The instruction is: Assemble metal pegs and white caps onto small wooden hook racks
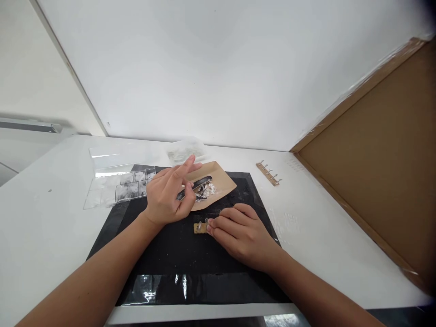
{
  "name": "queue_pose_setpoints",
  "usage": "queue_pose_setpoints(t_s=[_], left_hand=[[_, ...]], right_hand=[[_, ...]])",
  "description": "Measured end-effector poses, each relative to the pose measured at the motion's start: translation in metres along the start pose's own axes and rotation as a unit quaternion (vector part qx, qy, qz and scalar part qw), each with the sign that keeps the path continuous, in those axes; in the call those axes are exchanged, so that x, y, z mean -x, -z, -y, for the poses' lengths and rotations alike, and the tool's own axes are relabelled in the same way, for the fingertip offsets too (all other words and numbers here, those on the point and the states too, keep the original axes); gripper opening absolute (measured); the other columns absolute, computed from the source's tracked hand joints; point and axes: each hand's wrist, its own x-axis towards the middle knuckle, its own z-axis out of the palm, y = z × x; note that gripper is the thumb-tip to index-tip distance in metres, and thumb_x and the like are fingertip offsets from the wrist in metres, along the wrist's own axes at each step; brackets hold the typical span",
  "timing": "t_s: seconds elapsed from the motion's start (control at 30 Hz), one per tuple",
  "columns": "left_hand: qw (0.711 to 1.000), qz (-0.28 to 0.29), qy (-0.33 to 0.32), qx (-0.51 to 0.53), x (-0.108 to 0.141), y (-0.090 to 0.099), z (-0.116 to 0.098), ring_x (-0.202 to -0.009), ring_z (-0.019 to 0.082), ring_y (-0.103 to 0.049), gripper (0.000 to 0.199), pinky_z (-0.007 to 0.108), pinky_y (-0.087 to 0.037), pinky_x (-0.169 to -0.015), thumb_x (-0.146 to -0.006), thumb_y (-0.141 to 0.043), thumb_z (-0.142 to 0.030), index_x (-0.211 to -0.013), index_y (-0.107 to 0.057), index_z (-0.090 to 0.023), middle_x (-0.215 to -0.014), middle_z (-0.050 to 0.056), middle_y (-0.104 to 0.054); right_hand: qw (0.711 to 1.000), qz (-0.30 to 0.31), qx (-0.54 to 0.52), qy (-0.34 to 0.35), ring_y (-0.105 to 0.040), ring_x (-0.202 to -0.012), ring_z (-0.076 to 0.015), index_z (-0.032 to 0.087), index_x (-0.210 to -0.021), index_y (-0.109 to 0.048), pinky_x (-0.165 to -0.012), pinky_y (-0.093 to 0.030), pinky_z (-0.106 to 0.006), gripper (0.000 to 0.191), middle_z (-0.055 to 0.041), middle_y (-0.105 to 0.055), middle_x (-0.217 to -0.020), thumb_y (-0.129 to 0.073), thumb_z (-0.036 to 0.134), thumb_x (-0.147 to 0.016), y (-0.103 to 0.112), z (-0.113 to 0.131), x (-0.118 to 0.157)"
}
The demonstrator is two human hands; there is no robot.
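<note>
My left hand [168, 195] is raised over the left side of a brown paper tray [223, 175]. Its thumb is bent in against a black nail file [203, 180], while other fingers stretch outward. The file's rounded end reaches over white bits and dark scraps [208, 190] in the tray. Lower down, the fingertips of my right hand [240, 234] pinch a clear upright piece on a short tan strip [198, 228]. Another clear piece [199, 224] stands on the strip's left end. My right fingers hide the rest of the strip.
Under both hands is a black mat [170, 254] on a white table [306, 218]. A clear compartment box [131, 188] lies open at left. Behind the tray is a translucent bag [185, 151]. A second strip with several clear pegs [268, 174] lies right, near a cardboard panel [374, 159].
</note>
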Motion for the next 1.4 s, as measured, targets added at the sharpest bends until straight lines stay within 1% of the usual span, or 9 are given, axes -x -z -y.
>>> queue_pose_setpoints(t_s=[0.17, 0.4, 0.7, 0.97, 1.07, 1.17, 1.23, 1.33, 1.4], left_hand=[[1.0, 0.004, -0.013, 0.001, 0.002, -0.001, 0.003, -0.074, 0.017, -0.077, 0.077, 0.037, -0.065, -0.082, -0.084, -0.059, -0.003, -0.157, -0.049, -0.025, -0.117, 0.003, -0.082], [0.997, -0.003, 0.041, 0.06, 0.005, -0.002, 0.001, -0.066, 0.014, -0.074, 0.1, 0.03, -0.066, -0.064, -0.083, -0.061, -0.004, -0.169, -0.018, -0.027, -0.116, 0.004, -0.082], [0.998, 0.004, 0.036, 0.042, 0.005, -0.003, 0.001, -0.065, 0.015, -0.075, 0.099, 0.031, -0.065, -0.067, -0.083, -0.062, -0.004, -0.168, -0.017, -0.025, -0.111, 0.003, -0.083], [0.998, 0.02, 0.049, 0.021, 0.007, -0.004, 0.001, -0.065, 0.012, -0.074, 0.094, 0.031, -0.064, -0.076, -0.085, -0.063, -0.006, -0.166, -0.019, -0.025, -0.112, 0.001, -0.082], [0.999, 0.027, 0.024, 0.022, 0.004, -0.002, 0.002, -0.063, 0.011, -0.073, 0.08, 0.032, -0.063, -0.083, -0.089, -0.067, -0.01, -0.16, -0.034, -0.023, -0.109, 0.001, -0.083], [0.998, 0.058, -0.034, -0.004, 0.001, 0.0, 0.005, -0.07, 0.012, -0.077, 0.035, 0.036, -0.058, -0.097, -0.094, -0.073, -0.016, -0.127, -0.065, -0.026, -0.097, -0.002, -0.084], [0.995, 0.081, -0.052, -0.017, 0.001, 0.0, 0.009, -0.078, 0.014, -0.079, 0.012, 0.038, -0.053, -0.103, -0.097, -0.073, -0.021, -0.108, -0.072, -0.026, -0.094, -0.003, -0.084], [0.994, 0.096, -0.049, -0.028, 0.003, -0.001, 0.012, -0.079, 0.014, -0.079, 0.004, 0.04, -0.049, -0.105, -0.101, -0.07, -0.024, -0.102, -0.074, -0.026, -0.092, -0.003, -0.084], [0.993, 0.1, -0.045, -0.036, 0.004, -0.001, 0.013, -0.079, 0.015, -0.079, 0.008, 0.041, -0.049, -0.104, -0.103, -0.067, -0.023, -0.103, -0.074, -0.025, -0.093, -0.001, -0.085]], right_hand=[[1.0, 0.012, 0.012, 0.011, -0.063, -0.086, -0.0165, 0.02, -0.093, -0.068, -0.082, -0.04, -0.038, 0.011, 0.0007, -0.077, -0.098, -0.071, 0.01, -0.099, 0.004, -0.002, -0.002], [1.0, 0.019, -0.022, -0.01, -0.066, -0.094, -0.0185, 0.022, -0.106, -0.07, -0.088, -0.04, -0.039, 0.008, 0.0006, -0.078, -0.101, -0.071, 0.016, -0.101, 0.004, -0.005, 0.0], [0.999, 0.006, -0.037, -0.018, -0.066, -0.092, -0.0178, 0.021, -0.101, -0.068, -0.087, -0.039, -0.038, 0.007, 0.0008, -0.079, -0.098, -0.072, 0.015, -0.1, 0.004, -0.005, -0.001], [0.996, 0.017, -0.074, -0.039, -0.065, -0.089, -0.0173, 0.022, -0.099, -0.07, -0.085, -0.039, -0.038, 0.006, 0.0001, -0.076, -0.096, -0.074, 0.027, -0.101, 0.002, -0.007, -0.001], [0.991, -0.002, -0.118, -0.061, -0.065, -0.086, -0.0174, 0.022, -0.097, -0.071, -0.082, -0.041, -0.038, 0.016, -0.0007, -0.075, -0.095, -0.079, 0.036, -0.097, 0.004, -0.013, 0.0], [0.978, -0.051, -0.182, -0.09, -0.067, -0.081, -0.0171, 0.023, -0.092, -0.073, -0.077, -0.048, -0.036, 0.015, -0.0013, -0.075, -0.089, -0.081, 0.035, -0.095, 0.013, -0.023, 0.002], [0.966, -0.098, -0.205, -0.124, -0.069, -0.079, -0.0175, 0.024, -0.093, -0.075, -0.073, -0.053, -0.034, 0.006, -0.0023, -0.075, -0.088, -0.076, 0.026, -0.099, 0.022, -0.031, 0.004], [0.952, -0.149, -0.187, -0.193, -0.073, -0.079, -0.0193, 0.026, -0.095, -0.078, -0.069, -0.059, -0.033, 0.011, -0.0037, -0.077, -0.089, -0.07, 0.02, -0.1, 0.037, -0.042, 0.011], [0.945, -0.13, -0.181, -0.24, -0.074, -0.075, -0.0182, 0.027, -0.097, -0.078, -0.068, -0.06, -0.032, 0.016, -0.0018, -0.078, -0.085, -0.064, 0.021, -0.104, 0.043, -0.047, 0.02]])
